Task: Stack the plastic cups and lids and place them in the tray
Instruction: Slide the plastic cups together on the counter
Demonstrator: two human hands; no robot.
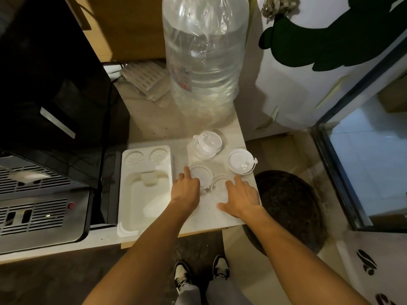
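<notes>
A white tray lies on the counter, left of my hands. To its right are clear plastic cups and lids: one cup near the tray, an upright clear cup beside it, a white lid at the counter's right edge, and a small stack of lids farther back. My left hand rests on the near rim of the cup next to the tray, index finger extended. My right hand is spread flat on the counter, fingertips touching the upright clear cup. Neither hand grips anything.
A tall plastic bag of stacked clear cups stands at the back of the counter. A black machine with metal grilles fills the left. The counter's right edge drops to the floor with a dark mat. A glass door stands right.
</notes>
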